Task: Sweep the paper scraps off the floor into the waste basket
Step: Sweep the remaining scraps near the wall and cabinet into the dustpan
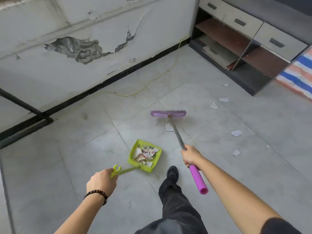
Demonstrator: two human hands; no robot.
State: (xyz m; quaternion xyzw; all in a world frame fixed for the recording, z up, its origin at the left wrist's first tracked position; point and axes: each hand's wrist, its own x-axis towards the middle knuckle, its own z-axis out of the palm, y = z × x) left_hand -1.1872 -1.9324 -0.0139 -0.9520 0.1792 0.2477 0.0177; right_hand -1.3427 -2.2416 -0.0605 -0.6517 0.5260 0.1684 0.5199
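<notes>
My left hand (101,182) grips the handle of a lime-green dustpan (145,156), which sits on the floor with crumpled paper scraps inside. My right hand (191,156) grips the grey shaft of a purple broom (168,113), just above its pink foam grip. The broom head rests on the tiles ahead, with one white scrap (169,127) lying just behind it under the shaft. Several more white scraps lie to the right, such as a scrap (236,133) and another scrap (213,106). No waste basket is in view.
A peeling white wall (84,48) with a black skirting runs along the left and back. A dark cabinet with drawers (244,48) stands at the back right, beside a striped tarp (300,78). A thin yellow cord (135,93) lies by the wall. My foot (172,173) stands near the dustpan.
</notes>
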